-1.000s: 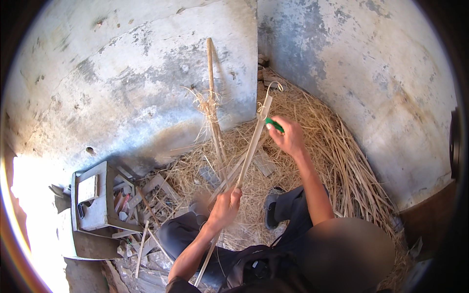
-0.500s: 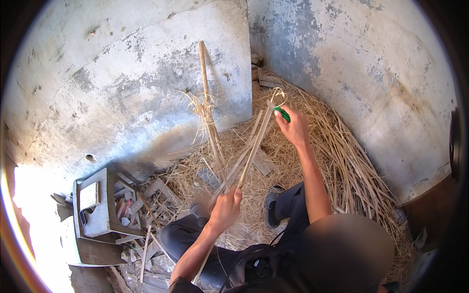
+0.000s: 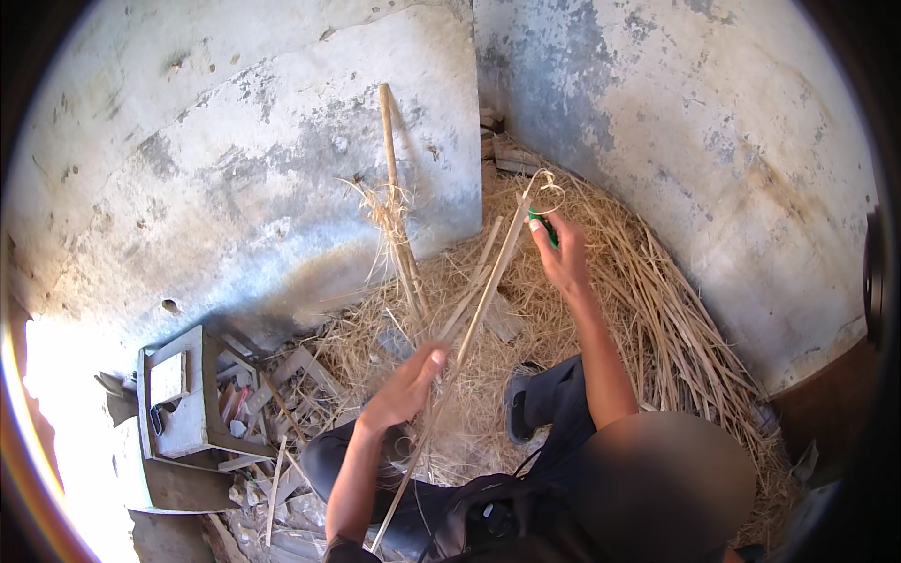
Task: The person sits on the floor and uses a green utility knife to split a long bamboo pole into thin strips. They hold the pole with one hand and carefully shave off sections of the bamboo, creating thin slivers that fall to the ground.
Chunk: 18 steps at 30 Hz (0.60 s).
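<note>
The strip (image 3: 492,281) seems part-shaved, curls (image 3: 547,178) uncut at its tip; right hand (image 3: 565,261) grips a green tool (image 3: 551,236) there, left hand (image 3: 402,389) half-open alongside.

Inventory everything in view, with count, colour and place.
Walls: two, mottled white, background
Long strip: one, tan, centre
Tool: one, green, near strip's upper end
Curled shavings: count unclear, pale, above tool
Pole: one, tan, against left wall
Dry litter: uncountable, tan, across centre
Heaped strips: many, tan, right side
Wooden frame: one, grey, lower left
Rubble: uncountable, grey, beside frame
Trousers: one pair, dark, lower centre
Left hand: one, bare, left of strip
Right hand: one, bare, holding tool
</note>
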Each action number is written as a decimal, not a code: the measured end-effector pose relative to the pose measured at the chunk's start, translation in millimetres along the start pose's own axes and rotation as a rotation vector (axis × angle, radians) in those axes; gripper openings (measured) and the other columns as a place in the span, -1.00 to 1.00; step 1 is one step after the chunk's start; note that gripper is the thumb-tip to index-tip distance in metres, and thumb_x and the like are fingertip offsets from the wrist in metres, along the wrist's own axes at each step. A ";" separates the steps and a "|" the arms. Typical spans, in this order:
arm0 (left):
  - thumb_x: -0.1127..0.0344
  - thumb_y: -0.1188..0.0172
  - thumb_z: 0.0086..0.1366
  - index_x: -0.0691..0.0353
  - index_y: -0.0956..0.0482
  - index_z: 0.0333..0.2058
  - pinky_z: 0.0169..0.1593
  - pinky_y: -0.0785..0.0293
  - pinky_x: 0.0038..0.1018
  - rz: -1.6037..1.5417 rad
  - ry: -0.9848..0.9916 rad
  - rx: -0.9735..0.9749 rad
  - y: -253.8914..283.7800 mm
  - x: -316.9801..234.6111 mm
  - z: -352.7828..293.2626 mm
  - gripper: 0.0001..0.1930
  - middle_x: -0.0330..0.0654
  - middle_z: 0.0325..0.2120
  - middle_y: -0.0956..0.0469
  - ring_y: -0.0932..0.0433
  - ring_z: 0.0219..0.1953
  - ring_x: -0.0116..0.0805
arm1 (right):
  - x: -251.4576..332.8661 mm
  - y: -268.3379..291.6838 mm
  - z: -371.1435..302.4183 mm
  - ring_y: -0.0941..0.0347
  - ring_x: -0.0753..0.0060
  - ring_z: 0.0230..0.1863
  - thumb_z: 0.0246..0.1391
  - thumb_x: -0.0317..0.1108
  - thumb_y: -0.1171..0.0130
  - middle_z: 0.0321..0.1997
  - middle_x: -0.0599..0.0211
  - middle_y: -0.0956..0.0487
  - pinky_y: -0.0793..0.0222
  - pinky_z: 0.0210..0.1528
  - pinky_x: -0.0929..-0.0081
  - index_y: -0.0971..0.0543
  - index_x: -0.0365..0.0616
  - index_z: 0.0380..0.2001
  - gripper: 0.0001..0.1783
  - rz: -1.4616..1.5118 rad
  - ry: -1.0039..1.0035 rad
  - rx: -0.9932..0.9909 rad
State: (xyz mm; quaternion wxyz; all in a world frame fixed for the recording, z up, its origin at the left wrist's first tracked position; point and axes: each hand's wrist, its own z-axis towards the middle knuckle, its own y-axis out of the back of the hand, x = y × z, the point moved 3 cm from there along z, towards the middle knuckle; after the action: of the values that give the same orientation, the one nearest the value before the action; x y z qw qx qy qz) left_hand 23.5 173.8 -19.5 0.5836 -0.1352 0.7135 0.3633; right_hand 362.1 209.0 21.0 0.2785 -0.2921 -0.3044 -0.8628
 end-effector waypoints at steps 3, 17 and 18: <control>-0.24 0.26 0.64 0.24 -0.27 0.41 0.36 -0.38 -0.17 -0.158 0.062 0.022 8.1 -30.3 18.3 -0.29 0.11 0.29 -0.43 -0.39 0.40 -0.06 | 3.8 -2.2 -2.1 -0.45 0.53 -0.53 0.40 -0.09 -0.17 -0.51 0.42 -0.59 -0.29 -0.45 0.45 -0.69 -0.14 -0.16 -0.67 0.020 0.040 0.011; -0.23 0.39 0.67 0.11 -0.23 -0.35 -0.59 -0.17 -0.51 -0.311 0.090 -0.090 -43.1 -63.3 63.6 -0.44 -0.44 -0.62 -0.12 -0.11 -0.67 -0.57 | 28.0 3.4 -9.1 -0.61 0.46 -0.46 0.31 -0.19 -0.26 -0.38 0.24 -0.71 -0.48 -0.43 0.45 -0.71 -0.25 -0.10 -0.68 -0.022 0.213 0.038; -0.21 0.39 0.67 0.11 -0.24 -0.36 -0.59 -0.17 -0.51 -0.296 0.079 -0.102 -44.8 -64.9 57.5 -0.44 -0.44 -0.62 -0.12 -0.12 -0.67 -0.57 | 28.1 3.2 -11.4 -0.63 0.43 -0.46 0.28 -0.17 -0.29 -0.37 0.27 -0.72 -0.49 -0.44 0.44 -0.71 -0.20 -0.12 -0.70 -0.040 0.239 0.021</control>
State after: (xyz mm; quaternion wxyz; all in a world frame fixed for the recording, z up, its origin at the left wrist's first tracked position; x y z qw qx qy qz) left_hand 111.7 166.3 21.6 0.5945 -0.2825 0.6888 0.3038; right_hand 341.5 190.5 33.8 0.2983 -0.1783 -0.2838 -0.8937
